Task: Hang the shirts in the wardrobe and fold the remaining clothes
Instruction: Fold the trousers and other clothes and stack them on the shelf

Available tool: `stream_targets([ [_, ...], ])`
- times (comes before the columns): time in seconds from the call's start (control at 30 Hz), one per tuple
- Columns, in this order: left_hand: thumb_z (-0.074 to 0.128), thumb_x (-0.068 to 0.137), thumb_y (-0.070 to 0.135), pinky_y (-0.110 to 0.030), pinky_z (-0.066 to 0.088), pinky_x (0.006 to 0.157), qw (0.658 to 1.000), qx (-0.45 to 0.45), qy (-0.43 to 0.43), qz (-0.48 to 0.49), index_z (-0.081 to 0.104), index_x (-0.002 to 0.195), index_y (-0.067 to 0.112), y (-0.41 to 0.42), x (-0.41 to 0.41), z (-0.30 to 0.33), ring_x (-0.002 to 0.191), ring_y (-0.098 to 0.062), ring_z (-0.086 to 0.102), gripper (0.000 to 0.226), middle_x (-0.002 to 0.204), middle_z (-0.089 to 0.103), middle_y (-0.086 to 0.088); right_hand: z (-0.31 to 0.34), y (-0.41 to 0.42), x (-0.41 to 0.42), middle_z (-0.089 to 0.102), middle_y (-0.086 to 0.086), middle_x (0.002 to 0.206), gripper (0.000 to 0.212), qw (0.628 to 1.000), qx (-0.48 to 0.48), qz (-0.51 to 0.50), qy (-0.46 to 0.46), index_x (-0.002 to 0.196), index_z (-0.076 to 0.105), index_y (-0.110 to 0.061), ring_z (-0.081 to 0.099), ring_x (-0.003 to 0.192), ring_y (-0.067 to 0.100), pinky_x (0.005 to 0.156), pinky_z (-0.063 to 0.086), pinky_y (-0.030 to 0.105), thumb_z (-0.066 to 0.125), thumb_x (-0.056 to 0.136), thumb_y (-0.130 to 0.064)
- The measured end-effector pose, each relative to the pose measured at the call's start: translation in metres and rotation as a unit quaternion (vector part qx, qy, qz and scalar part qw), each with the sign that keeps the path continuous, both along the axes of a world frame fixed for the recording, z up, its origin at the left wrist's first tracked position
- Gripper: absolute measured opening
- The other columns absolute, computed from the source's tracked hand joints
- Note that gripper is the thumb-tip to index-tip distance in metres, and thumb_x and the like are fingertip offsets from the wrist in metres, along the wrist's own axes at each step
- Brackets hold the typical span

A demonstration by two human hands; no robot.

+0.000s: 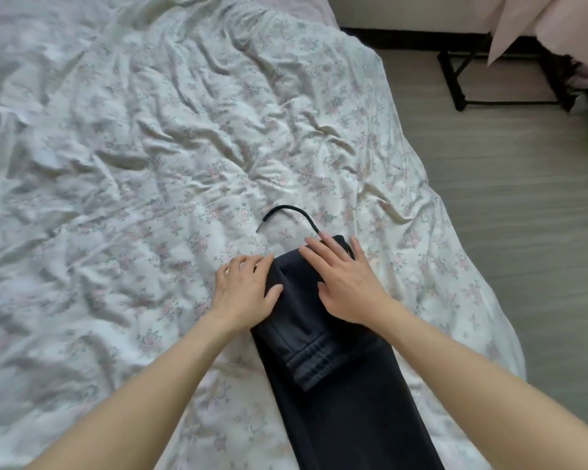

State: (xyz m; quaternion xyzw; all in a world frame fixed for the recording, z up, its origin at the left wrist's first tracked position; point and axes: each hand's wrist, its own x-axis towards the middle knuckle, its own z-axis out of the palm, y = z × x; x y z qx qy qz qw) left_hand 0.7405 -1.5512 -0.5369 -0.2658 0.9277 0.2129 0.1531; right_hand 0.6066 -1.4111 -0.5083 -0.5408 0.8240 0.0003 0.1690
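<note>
two hands are on the black pants [347, 395]. left hand [245, 290] grips the folded edge, fingers curled under it and thumb on top. right hand [347, 283] lies flat on the cloth, fingers straight. pants are soft and dark, one cuffed end folded back. they run long from the bottom up toward the hands, leaning left, on the flowery sheet [133, 164]. a black cord [286, 212] curls out from the top.

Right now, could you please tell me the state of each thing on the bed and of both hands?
Trousers: black, lying on the bed, far end folded back over themselves.
Drawstring: loose, curling out onto the sheet.
Sheet: floral, heavily wrinkled.
Left hand: at the fold's left edge, thumb on top, fingers curled beside it.
Right hand: flat, fingers straight, pressing the fold.
</note>
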Motion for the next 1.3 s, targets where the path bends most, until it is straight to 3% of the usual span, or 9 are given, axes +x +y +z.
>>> stream_targets([
  [0.07, 0.038, 0.094, 0.047, -0.041, 0.026, 0.103, 0.999, 0.025, -0.016, -0.02, 0.028, 0.143, 0.028, -0.01, -0.011, -0.009, 0.128, -0.022, 0.035, 0.053, 0.135, 0.046, 0.003, -0.008, -0.023, -0.02, 0.007, -0.006, 0.157, 0.065, 0.995, 0.093, 0.019, -0.042, 0.149, 0.009, -0.022, -0.006, 0.145, 0.015, 0.113, -0.007, 0.053, 0.037, 0.091, -0.019],
  [0.13, 0.041, 0.095, 0.044, -0.04, 0.039, 0.093, 0.996, 0.084, -0.011, -0.002, 0.046, 0.126, 0.024, -0.02, -0.016, -0.013, 0.113, -0.025, 0.05, 0.037, 0.118, 0.058, -0.001, -0.014, -0.04, -0.039, 0.023, -0.001, 0.153, 0.06, 0.983, 0.166, -0.014, -0.08, 0.147, 0.019, -0.023, 0.005, 0.144, 0.019, 0.112, -0.006, 0.057, 0.039, 0.091, -0.022],
  [0.23, 0.042, 0.096, 0.042, -0.038, 0.045, 0.074, 0.984, 0.162, 0.032, 0.061, 0.051, 0.092, 0.022, -0.027, -0.002, -0.014, 0.087, -0.025, 0.057, 0.023, 0.089, 0.063, -0.002, -0.012, -0.042, -0.056, 0.05, 0.002, 0.123, 0.034, 0.984, 0.169, -0.021, -0.052, 0.125, 0.046, -0.018, 0.038, 0.124, 0.023, 0.108, 0.021, 0.049, 0.047, 0.092, -0.026],
  [0.33, 0.049, 0.093, 0.042, -0.029, 0.036, 0.057, 0.974, 0.182, 0.073, 0.112, 0.039, 0.069, 0.029, -0.027, 0.017, -0.014, 0.065, -0.012, 0.049, 0.029, 0.067, 0.052, 0.008, -0.011, -0.03, -0.054, 0.053, 0.001, 0.108, 0.017, 0.994, 0.09, -0.045, -0.031, 0.108, 0.05, -0.015, 0.047, 0.102, 0.022, 0.073, 0.034, 0.032, 0.046, 0.095, -0.024],
  [0.6, 0.073, 0.076, 0.029, -0.027, 0.04, 0.059, 0.934, 0.329, -0.05, 0.13, 0.056, 0.083, 0.012, -0.035, 0.016, 0.008, 0.069, -0.014, 0.053, 0.025, 0.075, 0.056, 0.002, 0.011, -0.018, -0.062, 0.05, 0.003, 0.1, 0.018, 0.975, 0.196, -0.038, -0.096, 0.102, 0.044, -0.02, 0.047, 0.09, 0.022, 0.067, 0.037, 0.032, 0.055, 0.088, -0.02],
  [0.83, 0.065, 0.081, 0.014, -0.029, 0.034, 0.054, 0.966, 0.17, 0.051, 0.185, 0.049, 0.067, 0.015, -0.047, 0.001, 0.045, 0.072, -0.022, 0.053, 0.021, 0.066, 0.053, 0.001, 0.055, -0.041, -0.055, 0.056, 0.0, 0.095, 0.018, 0.996, 0.043, -0.045, 0.063, 0.094, 0.057, -0.011, 0.054, 0.088, 0.023, 0.057, 0.038, 0.03, 0.046, 0.084, -0.002],
  [1.07, 0.056, 0.091, 0.025, -0.031, 0.036, 0.057, 0.963, -0.053, 0.173, 0.201, 0.054, 0.094, 0.018, -0.072, -0.018, 0.101, 0.071, -0.028, 0.055, 0.008, 0.076, 0.06, -0.005, 0.089, -0.085, -0.062, 0.052, 0.005, 0.106, 0.025, 0.981, -0.103, -0.156, 0.05, 0.103, 0.055, -0.008, 0.048, 0.095, 0.023, 0.068, 0.044, 0.034, 0.045, 0.085, 0.005],
  [1.2, 0.056, 0.091, 0.029, -0.029, 0.034, 0.06, 0.973, -0.069, 0.176, 0.135, 0.058, 0.097, 0.02, -0.037, 0.011, 0.094, 0.071, -0.027, 0.058, 0.011, 0.074, 0.064, -0.004, 0.076, -0.045, -0.046, 0.052, 0.006, 0.103, 0.023, 0.982, -0.094, -0.163, 0.006, 0.102, 0.057, -0.006, 0.048, 0.092, 0.023, 0.072, 0.046, 0.036, 0.047, 0.084, 0.003],
  [1.3, 0.069, 0.08, 0.017, -0.026, 0.036, 0.053, 0.967, -0.04, 0.237, 0.08, 0.063, 0.086, 0.02, -0.002, 0.042, 0.093, 0.062, -0.024, 0.06, 0.009, 0.067, 0.063, 0.002, 0.072, 0.001, -0.028, 0.056, 0.006, 0.1, 0.024, 0.983, -0.131, -0.129, 0.013, 0.097, 0.06, -0.005, 0.051, 0.094, 0.025, 0.061, 0.047, 0.036, 0.057, 0.075, 0.005],
])
